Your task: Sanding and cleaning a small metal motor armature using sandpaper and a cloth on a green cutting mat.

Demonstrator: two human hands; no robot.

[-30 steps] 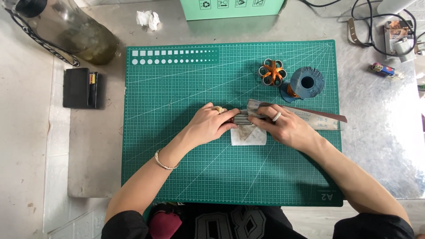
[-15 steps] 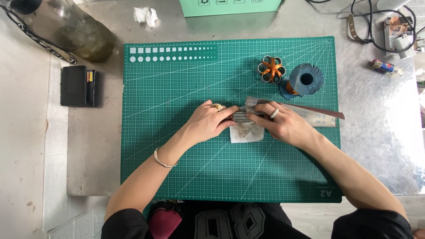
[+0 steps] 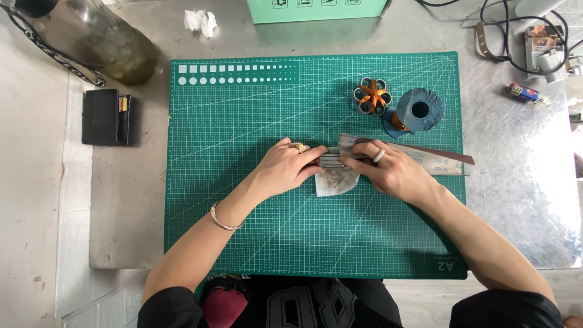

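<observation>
A: Both hands are at the middle of the green cutting mat. The left hand has its fingers curled narrow, closed around the left end of a small grey block.

B: And the right hand meets it from the other side, fingers bent tight on the same block, pressing it onto a strip of sandpaper that runs out to the right. 1 ring on that hand, 1 on the left, plus 1 bracelet on the left wrist.

A: Under the block, 1 scrap of white paper pokes out toward the body.

B: Count behind them: 1 wound coil with orange wire, 1 blue spool just beside it, touching or nearly, I cannot tell.

A: Off the mat, 1 black case on the left, 1 crumpled tissue up top.

B: Containers: 1 glass bottle at top left, lying tilted with brownish murky contents. 1 green box at the top edge; its inside is hidden.
</observation>
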